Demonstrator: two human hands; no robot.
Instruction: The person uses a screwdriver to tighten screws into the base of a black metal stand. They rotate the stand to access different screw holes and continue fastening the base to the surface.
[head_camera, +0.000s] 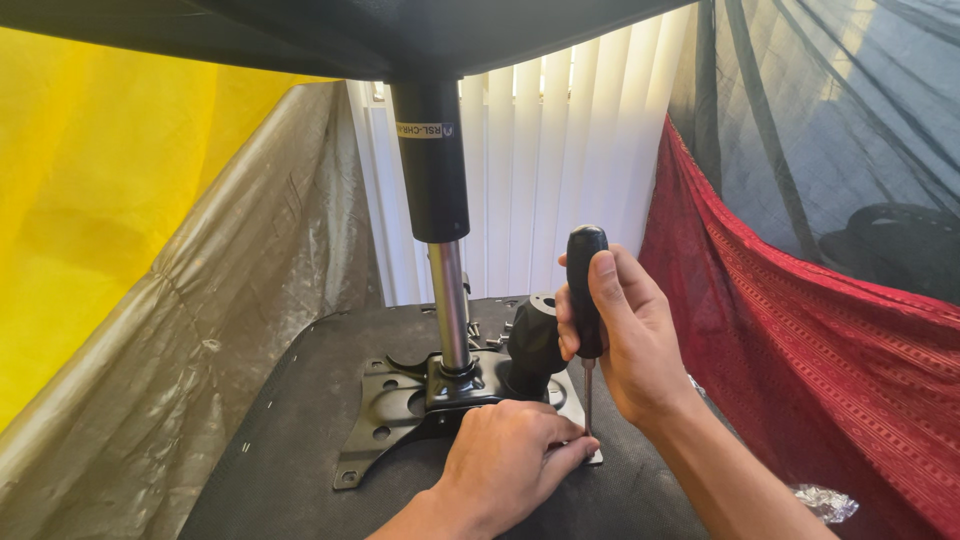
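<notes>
Upright, screwdriver gripped, plate edge pressed

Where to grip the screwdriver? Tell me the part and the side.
Grip the thick black handle of the screwdriver, coming from the right, as the right hand does. It stands upright with its thin shaft pointing down at the metal plate, and the left hand crowds the tip.

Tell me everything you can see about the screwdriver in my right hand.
The screwdriver has a rounded, glossy black handle, plastic by its look, and a thin bare-metal shaft. It stands upright, tip down. The right hand wraps the handle, thumb pressed near its top. The shaft runs down to the silver plate at the edge of the black metal chair mechanism, where the left hand rests beside the tip. The tip itself is hidden.
</notes>
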